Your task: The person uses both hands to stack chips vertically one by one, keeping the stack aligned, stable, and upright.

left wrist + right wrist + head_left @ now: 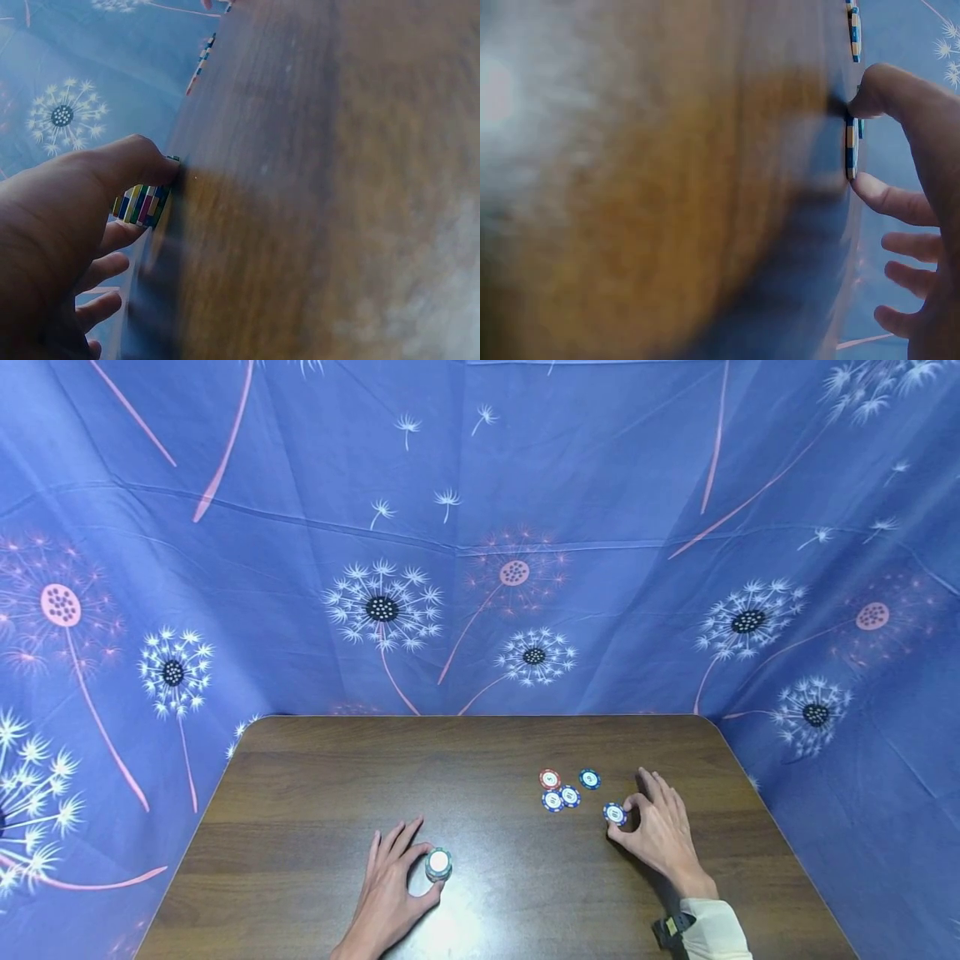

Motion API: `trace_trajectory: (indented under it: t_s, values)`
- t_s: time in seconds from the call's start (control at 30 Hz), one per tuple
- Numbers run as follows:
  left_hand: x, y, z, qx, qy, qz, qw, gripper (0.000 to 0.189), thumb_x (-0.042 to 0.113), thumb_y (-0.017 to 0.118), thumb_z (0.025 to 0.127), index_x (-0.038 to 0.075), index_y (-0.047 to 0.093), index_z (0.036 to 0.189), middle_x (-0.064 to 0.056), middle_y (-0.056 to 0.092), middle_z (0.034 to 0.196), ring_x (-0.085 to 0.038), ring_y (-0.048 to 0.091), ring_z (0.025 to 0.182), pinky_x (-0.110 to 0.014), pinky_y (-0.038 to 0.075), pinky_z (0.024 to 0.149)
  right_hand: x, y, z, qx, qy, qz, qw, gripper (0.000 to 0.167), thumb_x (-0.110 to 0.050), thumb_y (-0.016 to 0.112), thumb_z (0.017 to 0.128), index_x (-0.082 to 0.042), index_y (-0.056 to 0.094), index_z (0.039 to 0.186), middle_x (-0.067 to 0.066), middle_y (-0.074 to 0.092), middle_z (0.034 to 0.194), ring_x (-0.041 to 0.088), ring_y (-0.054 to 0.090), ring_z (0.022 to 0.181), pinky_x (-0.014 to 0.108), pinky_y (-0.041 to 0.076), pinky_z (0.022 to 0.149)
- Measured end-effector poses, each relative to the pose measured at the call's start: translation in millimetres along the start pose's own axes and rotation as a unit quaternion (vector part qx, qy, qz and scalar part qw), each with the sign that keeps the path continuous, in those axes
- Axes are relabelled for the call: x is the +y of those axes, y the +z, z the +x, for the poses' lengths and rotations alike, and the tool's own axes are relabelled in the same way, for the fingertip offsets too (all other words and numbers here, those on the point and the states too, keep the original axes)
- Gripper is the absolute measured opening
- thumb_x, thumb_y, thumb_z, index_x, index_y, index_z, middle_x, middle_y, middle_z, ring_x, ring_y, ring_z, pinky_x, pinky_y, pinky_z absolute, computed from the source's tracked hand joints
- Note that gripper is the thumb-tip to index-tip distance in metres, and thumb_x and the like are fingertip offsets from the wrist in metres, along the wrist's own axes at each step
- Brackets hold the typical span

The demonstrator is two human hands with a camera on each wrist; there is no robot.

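My left hand (387,893) pinches a stack of poker chips (438,863) between thumb and index finger, the other fingers spread out. The stack's top chip is green and white; bands of several colours show along its side (141,204) in the left wrist view. Over on the right, my right hand (660,831) pinches a single blue-and-white poker chip (614,813) by its edges, with thumb and index finger. That chip (851,146) lies close to the tabletop in the right wrist view, and the remaining fingers are held away from it.
Left of the right hand lie a red chip (550,778), two overlapping blue-and-white chips (552,800) and a darker blue chip (589,778). The brown wooden table (337,777) ends at a blue dandelion-print cloth (465,610) behind. A watch (671,928) sits by the right sleeve.
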State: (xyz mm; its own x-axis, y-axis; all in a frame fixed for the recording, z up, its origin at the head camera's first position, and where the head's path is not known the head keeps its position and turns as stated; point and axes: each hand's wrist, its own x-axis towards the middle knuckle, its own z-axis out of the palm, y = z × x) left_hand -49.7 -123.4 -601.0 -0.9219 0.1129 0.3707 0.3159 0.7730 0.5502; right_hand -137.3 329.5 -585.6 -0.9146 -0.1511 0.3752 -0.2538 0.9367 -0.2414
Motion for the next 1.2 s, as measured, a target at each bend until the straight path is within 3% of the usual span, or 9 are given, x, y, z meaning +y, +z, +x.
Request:
trace_trajectory:
  t_s: [0.2, 0.53, 0.8, 1.2]
  values:
    - [1.5, -0.5, -1.1, -0.007, -0.008, 0.002, 0.9999, 0.044, 0.030, 0.095, 0.068, 0.016, 0.077, 0.105, -0.012, 0.061, 0.154, -0.043, 0.051, 0.143, -0.071, 0.024, 0.122, -0.8, -0.5, -7.9, 0.011, -0.003, -0.003, 0.9999, 0.035, -0.034, 0.090, 0.067, -0.013, 0.064, 0.079, 0.033, 0.052, 0.151, 0.053, 0.045, 0.141, 0.076, 0.036, 0.111]
    - [-0.9, 0.5, -0.1, 0.010, 0.012, 0.003, 0.9999, 0.045, 0.029, 0.095, 0.066, 0.015, 0.077, 0.104, -0.014, 0.062, 0.152, -0.045, 0.054, 0.139, -0.072, 0.026, 0.120, -3.3, -6.3, -23.6, 0.027, 0.002, 0.004, 0.9996, 0.034, -0.033, 0.089, 0.065, -0.015, 0.064, 0.080, 0.031, 0.055, 0.147, 0.051, 0.048, 0.138, 0.075, 0.038, 0.109]
    - [-2.2, 1.7, 0.0, 0.011, 0.012, 0.006, 0.9999, 0.045, 0.030, 0.096, 0.066, 0.017, 0.076, 0.104, -0.013, 0.062, 0.152, -0.044, 0.054, 0.140, -0.072, 0.026, 0.120, -3.3, -8.3, -37.2, 0.037, -0.002, 0.009, 0.9993, 0.038, -0.034, 0.091, 0.061, -0.016, 0.064, 0.081, 0.032, 0.056, 0.145, 0.051, 0.050, 0.134, 0.075, 0.040, 0.103]
    - [-2.5, 2.5, 0.2, 0.016, 0.018, 0.004, 0.9997, 0.044, 0.029, 0.096, 0.066, 0.018, 0.076, 0.103, -0.013, 0.062, 0.152, -0.045, 0.055, 0.139, -0.073, 0.026, 0.119, -38.5, -9.8, -36.0, 0.054, -0.041, 0.040, 0.9969, 0.036, -0.031, 0.091, 0.062, -0.019, 0.062, 0.080, 0.029, 0.059, 0.146, 0.050, 0.052, 0.135, 0.069, 0.041, 0.105]
